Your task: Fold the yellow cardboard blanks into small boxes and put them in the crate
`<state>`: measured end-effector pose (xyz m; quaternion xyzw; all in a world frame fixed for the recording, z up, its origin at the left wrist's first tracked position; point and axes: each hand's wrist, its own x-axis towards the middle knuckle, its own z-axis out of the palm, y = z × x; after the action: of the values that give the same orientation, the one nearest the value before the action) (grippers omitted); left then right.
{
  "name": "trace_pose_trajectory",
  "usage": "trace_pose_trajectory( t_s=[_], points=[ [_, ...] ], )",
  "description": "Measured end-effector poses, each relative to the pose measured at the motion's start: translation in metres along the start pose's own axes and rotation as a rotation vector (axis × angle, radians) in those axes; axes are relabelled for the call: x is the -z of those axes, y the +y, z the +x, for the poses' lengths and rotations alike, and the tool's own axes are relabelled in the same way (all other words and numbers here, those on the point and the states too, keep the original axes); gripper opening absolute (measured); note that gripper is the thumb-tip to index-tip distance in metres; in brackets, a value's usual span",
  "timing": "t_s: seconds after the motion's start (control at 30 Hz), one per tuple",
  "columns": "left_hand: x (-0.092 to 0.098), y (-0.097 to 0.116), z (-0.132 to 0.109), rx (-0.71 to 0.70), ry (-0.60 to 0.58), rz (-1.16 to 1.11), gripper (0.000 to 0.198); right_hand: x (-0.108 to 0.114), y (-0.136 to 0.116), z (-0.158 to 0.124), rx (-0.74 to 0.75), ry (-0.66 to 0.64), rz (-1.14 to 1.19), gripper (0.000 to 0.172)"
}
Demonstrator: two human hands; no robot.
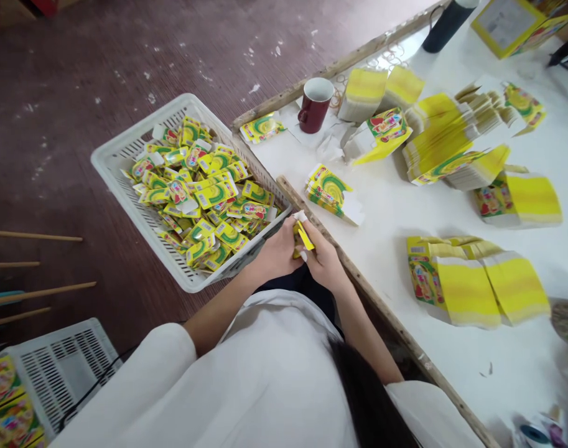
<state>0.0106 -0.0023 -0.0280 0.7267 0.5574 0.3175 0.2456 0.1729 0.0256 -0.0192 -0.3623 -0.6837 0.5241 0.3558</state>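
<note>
Both my hands meet over my lap at the table's edge, closed on one small yellow carton (302, 238). My left hand (277, 254) grips it from the left side. My right hand (323, 260) pinches it from the right, fingertips on its white flap. A small stack of flat yellow-green cartons (329, 190) lies on the white table (395, 218) just beyond my hands. To the left, a white plastic basket (120, 155) holds several folded cartons (204, 193).
A dark red mug (315, 104) stands near the table's far edge. Several stacks of flat yellow cartons (474, 283) cover the table's middle and right. A dark bottle (446, 25) stands at the back. Another white crate (60, 367) sits at lower left on the floor.
</note>
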Motion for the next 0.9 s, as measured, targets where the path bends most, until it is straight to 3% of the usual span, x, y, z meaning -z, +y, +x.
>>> trace_pose_trajectory(
  t_s=[0.07,0.13,0.27,0.43,0.53,0.6,0.67,0.73,0.77,0.83,0.9],
  points=[
    [-0.001,-0.002,0.001,-0.009,0.077,0.031,0.082,0.000,0.005,0.000,0.049,0.098,-0.180,0.049],
    [0.003,-0.001,0.001,0.017,0.132,0.061,0.074,0.001,0.011,0.001,0.063,0.159,-0.295,0.050],
    [0.022,0.001,0.002,0.101,0.075,0.036,0.055,0.011,0.019,0.002,0.075,0.026,-0.421,0.045],
    [0.035,0.003,0.006,0.112,0.018,-0.036,0.067,0.035,0.009,0.008,0.111,-0.142,-0.398,0.029],
    [0.033,0.005,0.007,0.053,0.052,0.010,0.064,0.032,0.002,0.011,0.112,-0.140,-0.374,0.024],
    [0.030,0.004,0.007,0.062,0.098,0.009,0.061,0.022,0.002,0.012,0.103,-0.066,-0.343,0.031],
    [0.026,-0.004,0.005,0.124,0.204,-0.108,0.067,0.014,0.006,0.013,0.080,0.038,-0.284,0.050],
    [0.023,-0.018,0.003,0.237,0.406,-0.340,0.081,0.016,0.014,0.019,0.042,0.171,-0.266,0.064],
    [0.020,-0.026,0.002,0.314,0.531,-0.470,0.083,0.021,0.020,0.024,0.017,0.255,-0.297,0.062],
    [0.015,-0.043,0.000,0.504,0.740,-0.668,0.080,0.039,0.035,0.036,-0.040,0.429,-0.417,0.043],
    [0.008,-0.054,-0.003,0.696,0.796,-0.738,0.077,0.058,0.051,0.051,-0.108,0.557,-0.517,0.030]
  ],
)
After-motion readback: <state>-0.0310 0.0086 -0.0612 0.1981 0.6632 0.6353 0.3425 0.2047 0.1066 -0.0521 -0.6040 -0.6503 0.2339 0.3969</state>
